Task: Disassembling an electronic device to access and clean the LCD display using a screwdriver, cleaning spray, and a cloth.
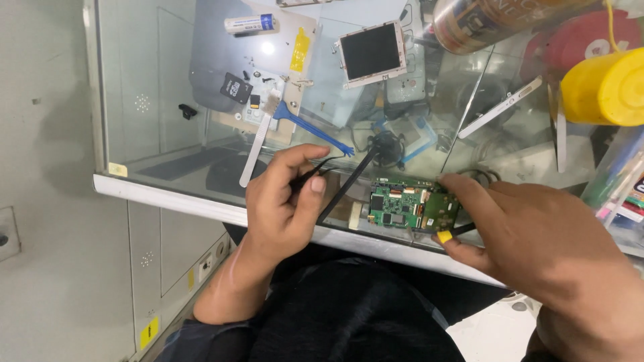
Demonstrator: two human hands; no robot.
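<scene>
Lying at the near edge of the glass surface, the green circuit board is small and rectangular, crowded with dark chips, pale connectors and a gold-patterned patch on its right end. The right hand pinches that right end, fingers curled over the board's edge and touching a small yellow piece at its near corner. The left hand is closed around black tweezers, whose thin arms slant far and right, just left of the board.

Farther off, a small grey-framed display screen rests tilted on the glass. A blue plastic pry tool lies between it and the hands, beside a white metal strip. A white cylindrical battery with a blue band lies at the far left, near a yellow strip of tape and a black memory card. At the far right stands a yellow cylindrical container, its contents hidden, with a brown can tilted beside it.
</scene>
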